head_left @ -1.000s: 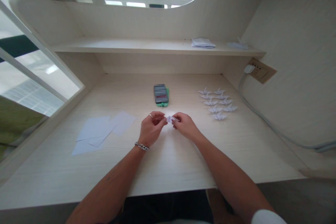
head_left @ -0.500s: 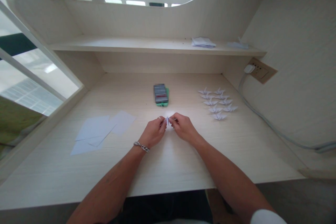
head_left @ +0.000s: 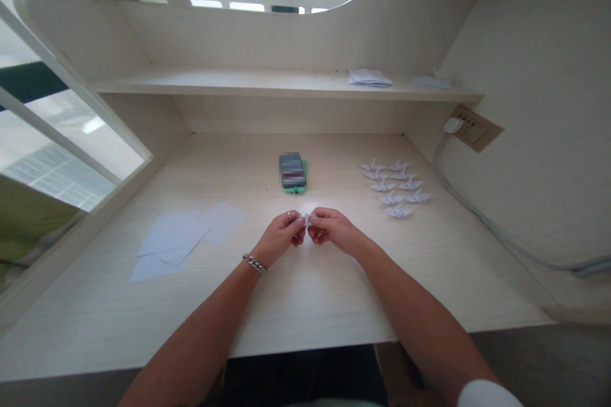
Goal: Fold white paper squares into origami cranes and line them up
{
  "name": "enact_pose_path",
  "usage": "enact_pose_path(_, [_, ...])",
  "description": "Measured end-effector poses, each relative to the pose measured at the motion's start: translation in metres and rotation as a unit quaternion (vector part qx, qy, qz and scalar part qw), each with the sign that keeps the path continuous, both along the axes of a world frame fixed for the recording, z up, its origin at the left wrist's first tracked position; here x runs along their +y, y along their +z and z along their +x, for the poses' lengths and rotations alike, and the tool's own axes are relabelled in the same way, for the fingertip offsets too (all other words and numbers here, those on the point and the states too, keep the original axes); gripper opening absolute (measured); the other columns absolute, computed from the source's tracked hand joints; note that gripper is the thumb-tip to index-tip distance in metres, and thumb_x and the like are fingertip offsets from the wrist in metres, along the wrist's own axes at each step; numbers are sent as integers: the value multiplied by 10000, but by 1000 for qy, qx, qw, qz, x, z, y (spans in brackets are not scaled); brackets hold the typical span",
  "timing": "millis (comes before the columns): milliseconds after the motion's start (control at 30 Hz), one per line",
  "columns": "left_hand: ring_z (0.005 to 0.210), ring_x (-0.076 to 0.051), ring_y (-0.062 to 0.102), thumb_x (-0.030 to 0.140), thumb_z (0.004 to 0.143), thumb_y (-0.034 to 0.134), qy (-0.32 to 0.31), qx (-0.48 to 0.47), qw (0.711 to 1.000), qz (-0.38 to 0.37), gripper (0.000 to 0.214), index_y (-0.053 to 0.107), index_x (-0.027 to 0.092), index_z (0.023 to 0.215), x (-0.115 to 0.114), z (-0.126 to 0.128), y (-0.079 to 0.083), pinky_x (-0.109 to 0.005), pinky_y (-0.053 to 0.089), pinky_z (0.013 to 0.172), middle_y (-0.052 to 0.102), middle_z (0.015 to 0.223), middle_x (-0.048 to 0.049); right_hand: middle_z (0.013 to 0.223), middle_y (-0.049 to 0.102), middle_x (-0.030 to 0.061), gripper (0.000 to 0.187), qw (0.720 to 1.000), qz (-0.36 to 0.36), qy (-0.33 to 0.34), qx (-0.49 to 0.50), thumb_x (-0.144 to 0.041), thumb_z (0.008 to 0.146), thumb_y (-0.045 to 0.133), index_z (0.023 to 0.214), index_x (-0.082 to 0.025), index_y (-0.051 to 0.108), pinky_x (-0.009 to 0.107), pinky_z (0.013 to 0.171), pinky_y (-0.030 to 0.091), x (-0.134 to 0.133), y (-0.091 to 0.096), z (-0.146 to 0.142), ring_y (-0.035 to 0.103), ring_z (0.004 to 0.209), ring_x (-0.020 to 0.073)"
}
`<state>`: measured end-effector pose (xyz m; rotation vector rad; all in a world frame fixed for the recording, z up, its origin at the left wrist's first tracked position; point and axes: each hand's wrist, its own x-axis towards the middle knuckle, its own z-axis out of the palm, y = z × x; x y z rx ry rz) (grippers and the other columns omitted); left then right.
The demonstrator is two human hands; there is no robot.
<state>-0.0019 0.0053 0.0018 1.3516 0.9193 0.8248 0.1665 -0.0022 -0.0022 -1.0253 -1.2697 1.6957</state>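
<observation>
Between my two hands is a small white folded paper crane point(head_left: 307, 220), mostly covered by fingers. My left hand point(head_left: 281, 234), with a ring and a chain bracelet, pinches its left side. My right hand point(head_left: 333, 227) pinches the right side with thumb and fingertips. Both hands are just above the desk, close together. Off to the right, several finished paper cranes point(head_left: 398, 211) stand in two rough columns. Flat white paper sheets point(head_left: 174, 232) lie overlapping to the left.
Beyond my hands lies a phone-like object with a green edge point(head_left: 293, 173), its face pixelated. A shelf point(head_left: 238, 79) runs across the back, bearing folded paper point(head_left: 369, 77). On the right wall, a cable point(head_left: 470, 206) runs from a socket point(head_left: 477, 128) down along the desk's side.
Both hands have turned slightly and the fingers have shifted on the paper crane, which now looks more spread out between them. Everything else on the desk stays put.
</observation>
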Motion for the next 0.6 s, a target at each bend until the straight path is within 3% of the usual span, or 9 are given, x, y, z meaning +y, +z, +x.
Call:
enact_pose_path(200, [563, -90, 505, 372, 747, 708, -16, -203, 971, -122, 287, 517, 163, 705, -7, 4, 9, -210, 385, 524, 541, 637, 10, 587, 553, -28, 263, 980, -65, -1, 187, -365, 709, 714, 727, -165, 545, 208, 483, 369, -4, 10, -4, 509, 503, 90])
enact_pose_path(600, [636, -131, 564, 362, 737, 730, -14, -271, 951, -145, 282, 515, 180, 739, -10, 6, 8, -265, 426, 598, 520, 642, 20, 562, 542, -23, 292, 970, -55, -19, 235, -389, 672, 747, 683, -169, 555, 221, 487, 392, -6, 11, -9, 545, 526, 115])
